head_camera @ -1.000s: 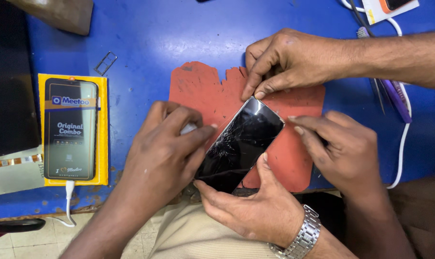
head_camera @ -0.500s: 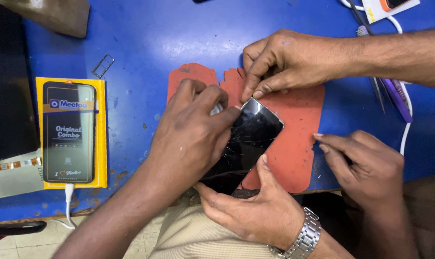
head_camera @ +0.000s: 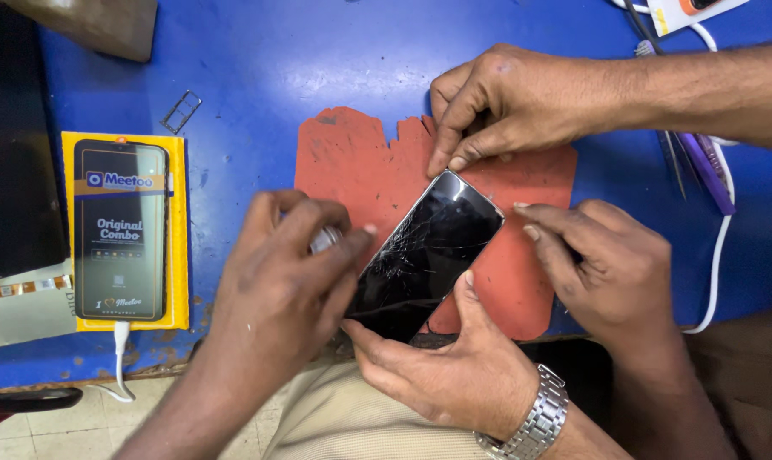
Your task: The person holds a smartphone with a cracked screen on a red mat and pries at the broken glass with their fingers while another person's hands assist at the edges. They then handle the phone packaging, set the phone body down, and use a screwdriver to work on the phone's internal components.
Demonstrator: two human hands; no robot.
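A black phone with a cracked screen (head_camera: 428,255) lies slantwise on a red mat (head_camera: 352,162). My left hand (head_camera: 279,281) is at the phone's left edge, fingers pinched on a small pale object (head_camera: 322,239) that is mostly hidden. On the other side, my right hand (head_camera: 616,273) holds nothing, its fingertips just off the upper right edge. Another person's hand with a metal watch (head_camera: 454,375) grips the phone's lower end, thumb on the glass. That person's other hand (head_camera: 513,106) pinches at the phone's top corner.
The blue table (head_camera: 275,51) carries a yellow package with a screen part (head_camera: 122,230) at the left, with a small metal card tray (head_camera: 181,111) above it. A white cable (head_camera: 722,247), a purple tool (head_camera: 708,162) and tweezers (head_camera: 671,162) lie at the right. A dark device (head_camera: 11,170) fills the left edge.
My left hand swept up over the screen, then drew back down-left to the phone's left edge. My right hand pulled away to the lower right and returned beside the phone.
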